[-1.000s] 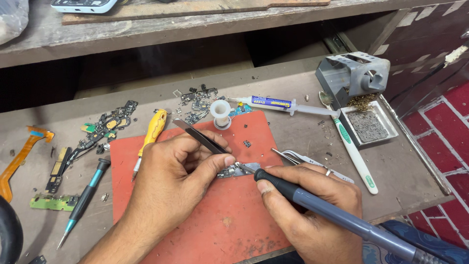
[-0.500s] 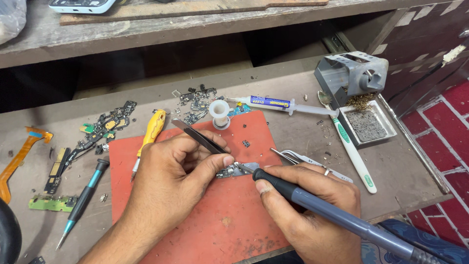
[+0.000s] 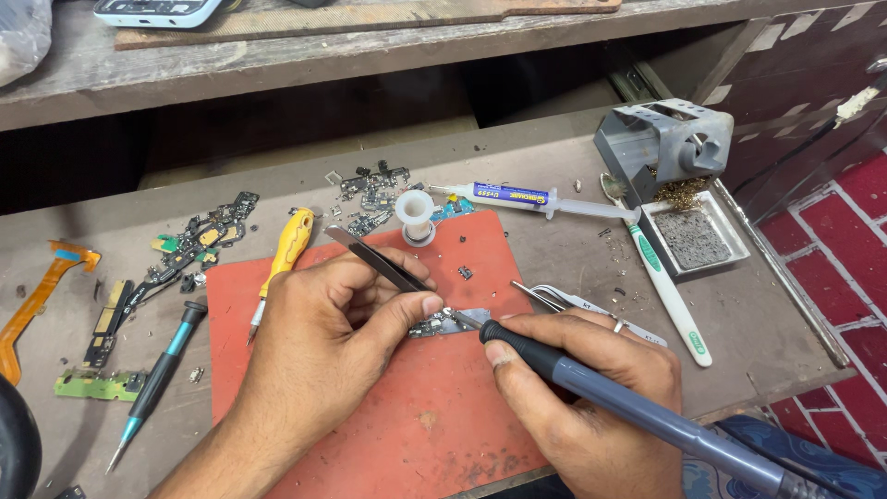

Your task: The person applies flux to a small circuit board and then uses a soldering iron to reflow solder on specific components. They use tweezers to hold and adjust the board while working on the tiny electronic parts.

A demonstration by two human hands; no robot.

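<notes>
My left hand (image 3: 328,337) grips black tweezers (image 3: 374,260) whose tips press down on a small circuit board (image 3: 442,323) lying on the red work mat (image 3: 407,425). My right hand (image 3: 591,397) holds a grey-blue soldering iron (image 3: 628,402) like a pen. Its tip touches the right end of the small board. Both hands rest on the mat, close together.
A yellow screwdriver (image 3: 288,248), a solder spool (image 3: 414,212), a flux syringe (image 3: 517,196), a toothbrush (image 3: 667,288), spare tweezers (image 3: 565,301) and an iron stand with sponge tray (image 3: 679,185) surround the mat. Scrap boards (image 3: 199,242), a teal screwdriver (image 3: 157,379) and an orange flex cable (image 3: 37,296) lie left.
Both hands hold nearly the same pose. The tweezers and soldering iron tip stay on the small board with only slight shifts.
</notes>
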